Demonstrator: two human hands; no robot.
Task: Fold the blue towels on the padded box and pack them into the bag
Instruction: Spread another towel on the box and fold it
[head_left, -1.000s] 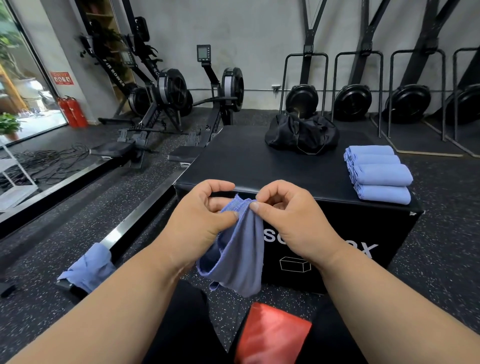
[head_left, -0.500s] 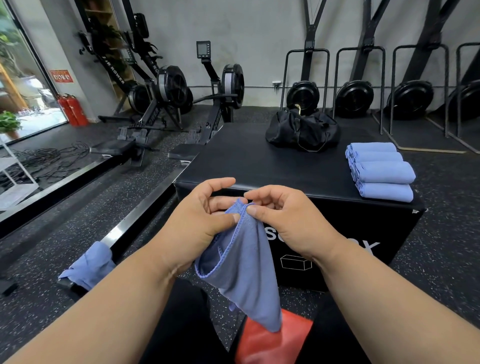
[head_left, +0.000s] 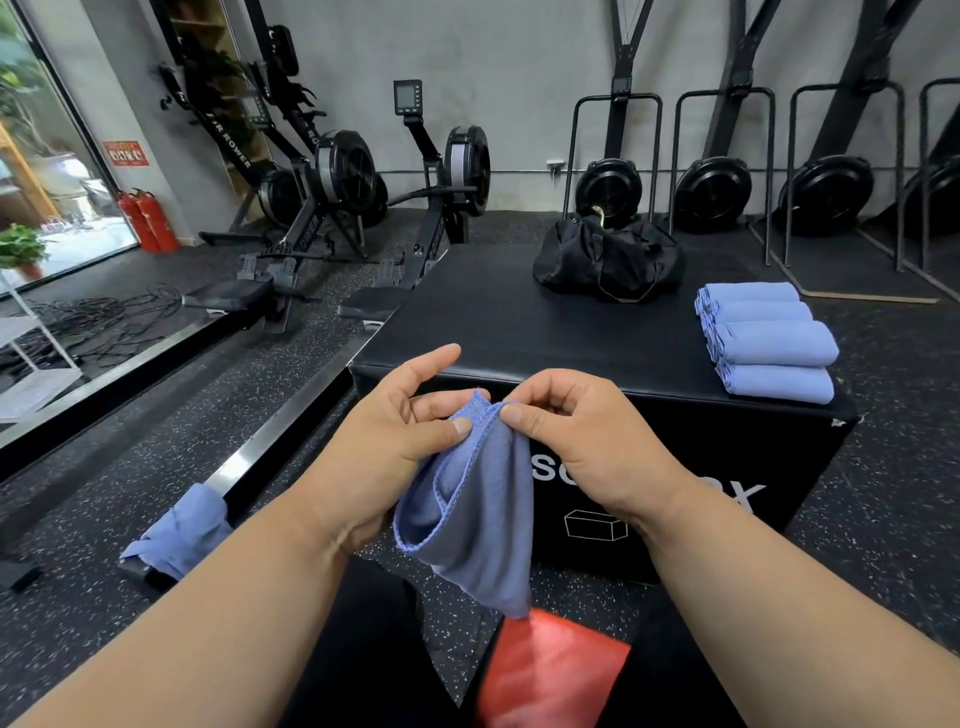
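A blue towel (head_left: 475, 514) hangs in front of the black padded box (head_left: 498, 322). My left hand (head_left: 400, 436) pinches its top edge between thumb and fingers. Close beside it, my right hand (head_left: 582, 436) pinches the same edge. The towel droops in loose folds below both hands. Several folded blue towels (head_left: 769, 340) lie in a row on the box's right side. A black bag (head_left: 608, 260) sits slumped at the box's far edge.
Another blue towel (head_left: 176, 525) is draped over a rowing machine rail at the lower left. Rowing machines (head_left: 332, 187) stand to the left and behind. A red object (head_left: 550, 670) lies on the floor between my legs. Metal racks line the back wall.
The towel has opened out and hangs longer below my hands. My fingers have shifted along its top edge, and my left index finger has lifted.
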